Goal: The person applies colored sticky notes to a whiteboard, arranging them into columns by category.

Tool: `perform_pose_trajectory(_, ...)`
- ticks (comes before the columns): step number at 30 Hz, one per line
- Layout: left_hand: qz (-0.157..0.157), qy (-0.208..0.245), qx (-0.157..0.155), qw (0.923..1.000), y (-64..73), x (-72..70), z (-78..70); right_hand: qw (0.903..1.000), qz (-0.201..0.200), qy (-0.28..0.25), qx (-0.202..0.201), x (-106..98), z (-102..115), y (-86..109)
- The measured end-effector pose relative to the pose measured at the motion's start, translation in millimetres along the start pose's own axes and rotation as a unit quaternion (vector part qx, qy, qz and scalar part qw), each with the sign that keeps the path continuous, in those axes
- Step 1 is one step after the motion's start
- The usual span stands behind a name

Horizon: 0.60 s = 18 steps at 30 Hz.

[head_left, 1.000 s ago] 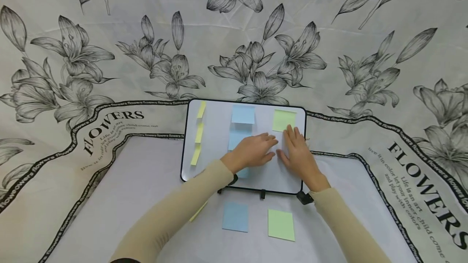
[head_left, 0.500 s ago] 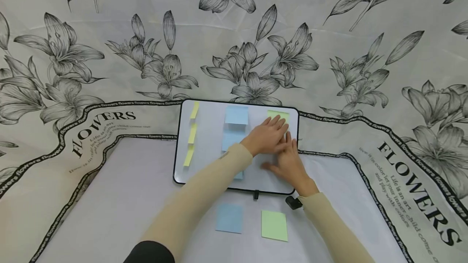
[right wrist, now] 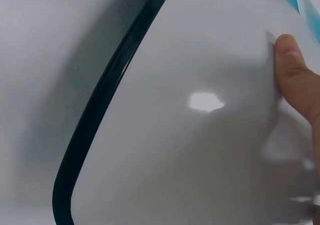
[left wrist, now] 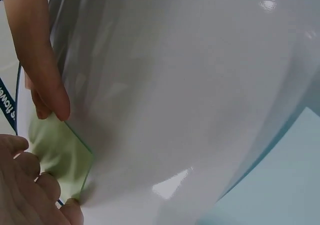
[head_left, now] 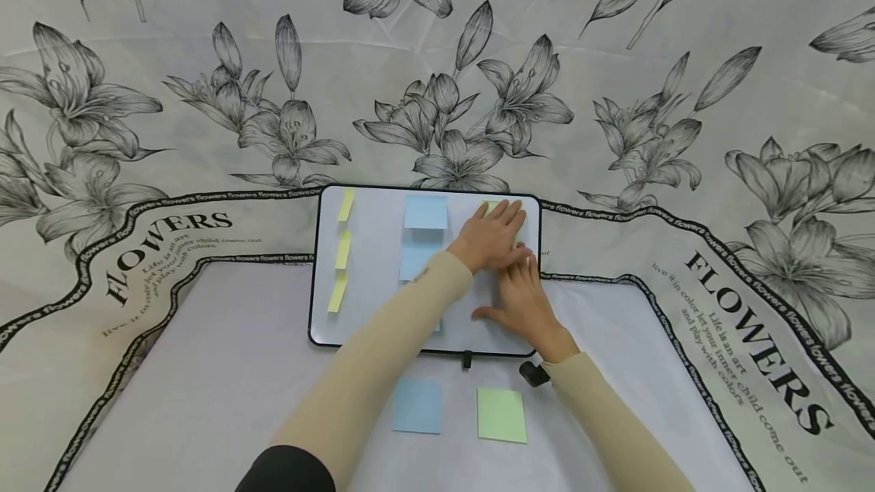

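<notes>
My left hand (head_left: 488,238) lies over a green sticky note at the upper right of a whiteboard (head_left: 383,272) in the head view, its fingers pressing there. Only a sliver of that note shows past the hand. In the left wrist view the green note (left wrist: 62,152) lies slightly rippled, with fingertips of both hands on its edges. My right hand (head_left: 526,298) has its fingers extended up the board, their tips at the note's lower side and touching the left thumb. Its thumb points left against the white surface; the right wrist view shows that thumb (right wrist: 295,75).
Yellow sticky notes (head_left: 342,250) run down the board's left side. Blue notes (head_left: 425,212) hang down the middle, partly behind the left forearm. On the table in front lie a blue note pad (head_left: 417,407) and a green note pad (head_left: 502,416). Floral cloth backs the board.
My left hand has moved right and up onto the green note, covering most of it. The right fingers stay at its lower edge. The whole head view has shifted, carrying the scene left.
</notes>
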<state>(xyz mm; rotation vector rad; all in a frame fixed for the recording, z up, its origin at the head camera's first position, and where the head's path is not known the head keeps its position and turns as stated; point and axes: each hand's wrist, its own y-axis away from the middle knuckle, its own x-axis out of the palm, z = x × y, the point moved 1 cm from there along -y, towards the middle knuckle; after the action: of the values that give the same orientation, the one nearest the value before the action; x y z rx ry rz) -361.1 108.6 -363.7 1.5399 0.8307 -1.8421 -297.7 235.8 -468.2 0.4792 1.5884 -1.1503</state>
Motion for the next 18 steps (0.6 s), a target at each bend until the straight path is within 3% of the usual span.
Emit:
perform_pose_trajectory(9, 0.032, 0.002, -0.067, 0.9972, 10.0, 4.5, 15.4, 0.9976, 0.057, -0.009, 0.038, -6, 2, -6.0)
perform_pose_trajectory(13, 0.027, -0.014, -0.084, 0.9960, 16.7, 6.1, 19.4, 0.9949, 0.082, -0.024, 0.055, -8, 2, -5.7)
perform_pose_trajectory(18, 0.002, -0.029, -0.095, 0.9951, 25.3, 7.1, 16.5, 0.9954, 0.078, -0.021, 0.051, -6, 2, -3.9)
